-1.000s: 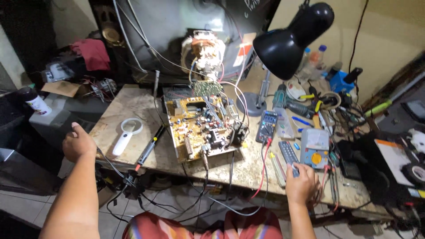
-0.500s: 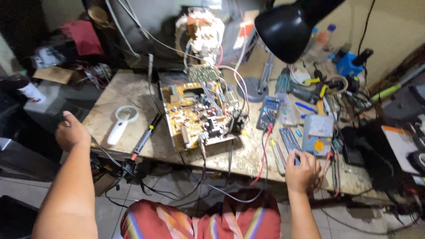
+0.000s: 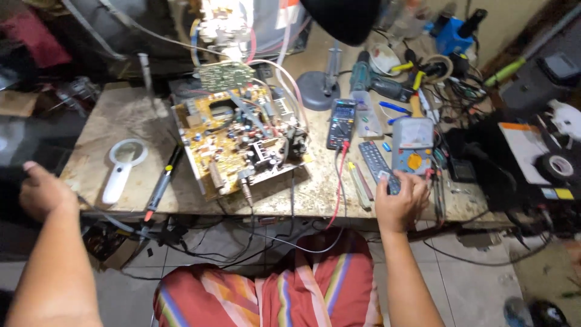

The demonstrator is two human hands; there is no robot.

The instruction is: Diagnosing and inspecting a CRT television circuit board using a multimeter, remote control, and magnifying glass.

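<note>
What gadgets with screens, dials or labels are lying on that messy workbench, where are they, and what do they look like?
Digital multimeter: right of the yellow circuit board, dark slab, small screen on top.
Analog meter: above the right hand, grey box, pale dial window, orange knob.
Remote control: under the right hand's fingertips, long, dark, rows of buttons.

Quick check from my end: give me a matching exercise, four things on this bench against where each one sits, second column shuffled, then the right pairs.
Things:
1. magnifying glass
2. circuit board
3. remote control
4. roll of tape

Places:
A. middle of the bench, wires running off it
B. far right, on the dark machine
C. left part of the bench, white handle toward the person
D. under the right hand

Pairs: 1-C, 2-A, 3-D, 4-B
</note>
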